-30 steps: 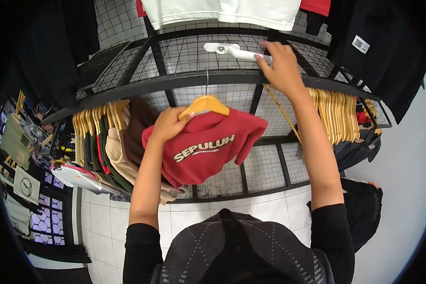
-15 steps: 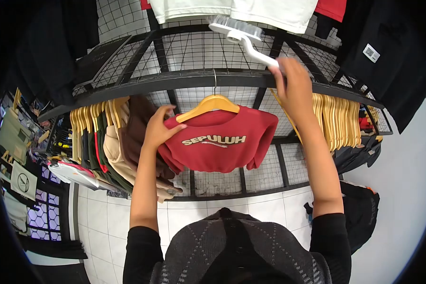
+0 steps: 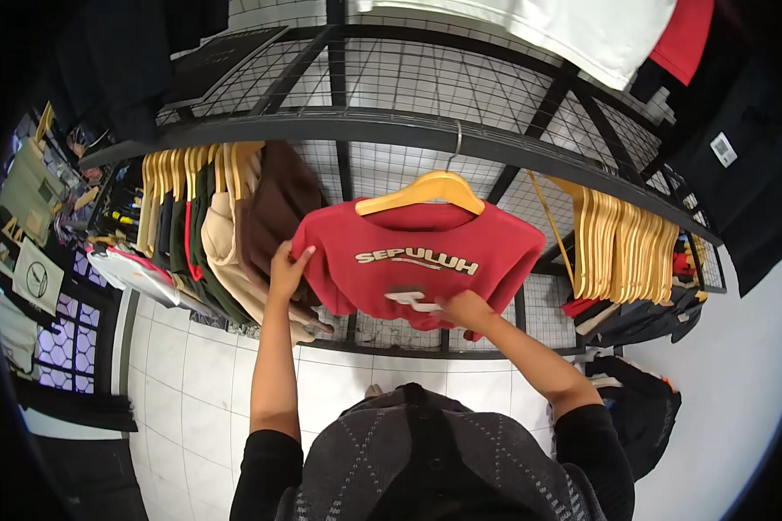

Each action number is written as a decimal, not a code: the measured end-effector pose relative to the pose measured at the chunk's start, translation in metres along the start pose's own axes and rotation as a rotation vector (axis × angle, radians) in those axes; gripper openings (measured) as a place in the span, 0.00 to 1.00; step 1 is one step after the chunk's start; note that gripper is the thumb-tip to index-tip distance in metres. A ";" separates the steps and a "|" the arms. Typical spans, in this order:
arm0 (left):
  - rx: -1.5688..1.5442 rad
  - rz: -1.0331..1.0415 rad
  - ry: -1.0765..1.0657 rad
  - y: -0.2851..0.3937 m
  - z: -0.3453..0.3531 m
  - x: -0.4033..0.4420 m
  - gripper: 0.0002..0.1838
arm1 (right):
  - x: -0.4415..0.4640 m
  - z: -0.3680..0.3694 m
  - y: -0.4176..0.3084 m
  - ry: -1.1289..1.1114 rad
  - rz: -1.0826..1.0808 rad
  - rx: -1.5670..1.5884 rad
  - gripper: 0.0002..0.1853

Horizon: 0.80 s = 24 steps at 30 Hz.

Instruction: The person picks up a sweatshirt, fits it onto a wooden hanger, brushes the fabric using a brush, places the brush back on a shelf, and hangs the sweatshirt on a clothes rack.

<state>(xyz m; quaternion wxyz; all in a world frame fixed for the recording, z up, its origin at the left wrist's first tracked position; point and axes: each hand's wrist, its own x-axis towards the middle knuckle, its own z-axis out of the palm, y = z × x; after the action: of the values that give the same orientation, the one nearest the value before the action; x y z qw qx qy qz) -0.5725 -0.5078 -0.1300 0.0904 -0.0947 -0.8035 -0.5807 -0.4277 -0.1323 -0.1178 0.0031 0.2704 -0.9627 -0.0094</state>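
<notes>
A red sweatshirt [image 3: 426, 234] lettered "SEPULUH" hangs on a wooden hanger [image 3: 421, 189], hooked on the rack's black bar. My left hand [image 3: 288, 271] pinches the sweatshirt's left-side edge near the sleeve, thumb on the front. In my right hand [image 3: 467, 311] is a white-handled brush [image 3: 411, 300], held against or just in front of the cloth below the lettering. The brush is blurred, so whether its bristles touch the cloth cannot be made out.
Hanging clothes [image 3: 222, 234] crowd the rack on the left. More wooden hangers [image 3: 621, 243] with dark garments line the right. A black bar [image 3: 391, 128] crosses above, under a wire-mesh shelf. White garments [image 3: 599, 35] hang overhead. Dark clothing [image 3: 639, 408] is low at right.
My right hand has brought the brush down from above the bar to the sweatshirt's lower front. My left hand has shifted from the collar side to the sleeve edge. The view has tilted.
</notes>
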 end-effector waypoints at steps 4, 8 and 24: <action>-0.303 -0.208 0.085 -0.046 0.000 -0.043 0.12 | 0.029 -0.037 -0.007 0.369 -0.126 0.056 0.15; -0.048 -0.128 0.246 -0.039 -0.025 -0.084 0.12 | 0.054 -0.022 0.010 0.169 0.071 0.057 0.15; 0.208 -0.459 0.124 -0.115 -0.096 -0.250 0.10 | 0.071 -0.032 -0.080 0.306 -0.442 0.256 0.19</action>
<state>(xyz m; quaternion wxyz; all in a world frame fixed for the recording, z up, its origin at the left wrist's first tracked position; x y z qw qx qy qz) -0.3577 -0.6458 -0.2695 0.0146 0.1354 -0.8523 -0.5051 -0.4462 -0.2376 -0.0870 0.1122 0.4701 -0.8621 0.1524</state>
